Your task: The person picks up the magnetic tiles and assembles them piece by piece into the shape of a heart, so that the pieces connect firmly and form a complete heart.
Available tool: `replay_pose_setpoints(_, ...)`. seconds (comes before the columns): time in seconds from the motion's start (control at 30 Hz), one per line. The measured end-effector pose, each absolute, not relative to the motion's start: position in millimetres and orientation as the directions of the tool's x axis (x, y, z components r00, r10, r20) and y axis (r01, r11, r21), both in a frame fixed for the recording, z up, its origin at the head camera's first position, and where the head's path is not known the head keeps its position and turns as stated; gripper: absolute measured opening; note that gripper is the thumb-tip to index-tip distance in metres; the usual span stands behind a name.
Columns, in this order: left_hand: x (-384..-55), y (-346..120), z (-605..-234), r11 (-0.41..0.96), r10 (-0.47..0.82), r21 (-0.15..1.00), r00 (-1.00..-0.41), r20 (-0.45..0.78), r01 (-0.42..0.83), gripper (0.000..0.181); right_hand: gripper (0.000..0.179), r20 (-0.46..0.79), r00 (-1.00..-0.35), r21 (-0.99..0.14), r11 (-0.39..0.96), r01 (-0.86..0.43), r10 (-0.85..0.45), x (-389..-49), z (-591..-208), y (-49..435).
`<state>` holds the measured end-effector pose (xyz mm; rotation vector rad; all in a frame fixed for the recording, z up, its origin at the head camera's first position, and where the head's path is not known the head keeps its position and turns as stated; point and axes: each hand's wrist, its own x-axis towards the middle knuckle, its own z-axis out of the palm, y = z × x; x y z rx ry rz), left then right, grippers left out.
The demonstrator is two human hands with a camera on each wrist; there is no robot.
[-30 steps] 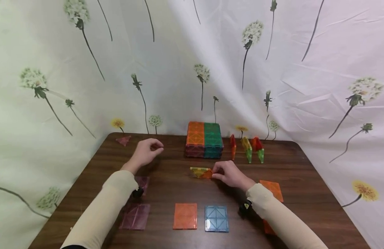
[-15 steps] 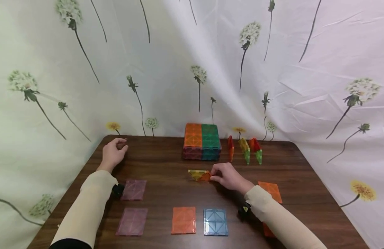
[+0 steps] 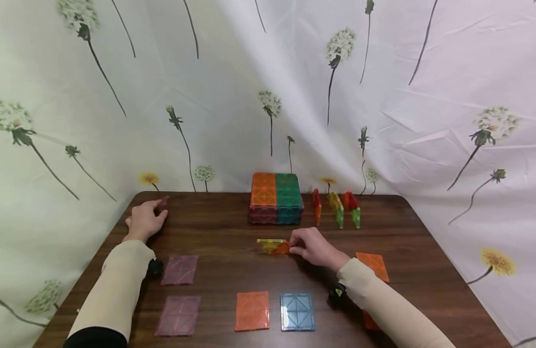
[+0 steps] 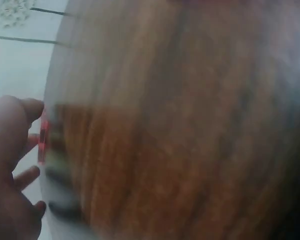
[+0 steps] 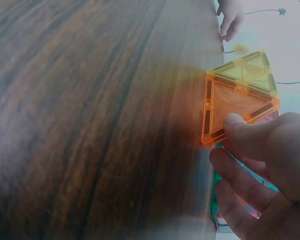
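In the head view my right hand (image 3: 313, 246) is right of centre, pinching an orange triangular magnetic tile (image 3: 282, 248) at its edge. Joined to it is a yellow triangular tile (image 3: 268, 245); the right wrist view shows the orange tile (image 5: 235, 102) under the thumb and the yellow tile (image 5: 250, 67) beyond. My left hand (image 3: 145, 220) is by the far left table edge, fingers bent at a small red triangular tile (image 3: 164, 198). In the left wrist view the red tile (image 4: 43, 137) shows edge-on against the fingers of that hand (image 4: 10, 160); whether they pinch it is unclear.
An orange and green tile block (image 3: 276, 195) stands at the back. Right of it are a red upright tile (image 3: 317, 207) and two yellow-red-green upright sets. Purple (image 3: 180, 270), orange (image 3: 252, 311) and blue (image 3: 297, 311) square tiles lie in front. Another orange tile (image 3: 373, 265) lies right.
My left hand has moved left across the table to the red triangular tile at the back corner, now covering most of it. The right hand keeps its grip on the orange tile.
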<state>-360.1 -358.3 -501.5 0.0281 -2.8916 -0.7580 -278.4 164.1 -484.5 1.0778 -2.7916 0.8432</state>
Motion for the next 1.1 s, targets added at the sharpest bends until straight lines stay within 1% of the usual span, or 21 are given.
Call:
replay_pose_setpoints(0.17,-358.9,-363.4,-505.3,0.893,-0.047,0.448,-0.982,0.186,0.042,0.036,0.012,0.24,-0.742,-0.46,0.6,-0.655,-0.626,-277.7,-481.9,162.7)
replay_pose_setpoints(0.3,-355.1,-365.2,-500.7,0.885,-0.041,0.464,-0.987,0.154,0.036,0.029,0.011,0.244,-0.74,-0.457,0.599,-0.658,-0.626,-277.3,-480.4,162.2)
replay_pose_setpoints(0.37,-353.3,-365.3,-497.3,0.888,-0.036,0.459,-0.99,0.137,0.031,0.031,0.011,0.241,-0.748,-0.46,0.606,-0.649,-0.619,-276.8,-479.8,162.2)
replay_pose_setpoints(0.53,-350.5,-368.1,-489.6,0.899,0.016,0.432,-0.992,0.125,0.068,0.054,0.013,0.25,-0.748,-0.46,0.604,-0.651,-0.615,-277.0,-481.9,163.0)
replay_pose_setpoints(0.57,-349.8,-368.7,-488.1,0.898,0.027,0.433,-0.991,0.128,0.08,0.055,0.013,0.251,-0.748,-0.459,0.605,-0.651,-0.615,-277.1,-482.4,163.2)
replay_pose_setpoints(0.63,-348.6,-370.0,-485.8,0.891,0.049,0.441,-0.989,0.14,0.107,0.052,0.013,0.25,-0.748,-0.457,0.607,-0.651,-0.615,-277.1,-482.9,163.2)
replay_pose_setpoints(0.8,-341.3,-364.9,-477.6,0.835,0.023,0.538,-0.984,0.178,0.117,0.03,0.014,0.243,-0.749,-0.453,0.61,-0.65,-0.617,-276.8,-481.2,163.1)
replay_pose_setpoints(0.87,-337.3,-357.0,-472.7,0.797,0.017,0.59,-0.982,0.19,0.128,0.024,0.015,0.245,-0.747,-0.452,0.609,-0.652,-0.618,-276.7,-480.1,163.2)
replay_pose_setpoints(0.97,-331.5,-339.9,-465.5,0.746,0.034,0.646,-0.977,0.211,0.166,0.021,0.016,0.242,-0.752,-0.448,0.617,-0.647,-0.613,-277.0,-479.5,163.3)
replay_pose_setpoints(1.1,-322.8,-312.9,-457.6,0.693,0.114,0.68,-0.968,0.223,0.238,0.02,0.016,0.23,-0.759,-0.458,0.621,-0.636,-0.608,-277.0,-481.4,162.1)
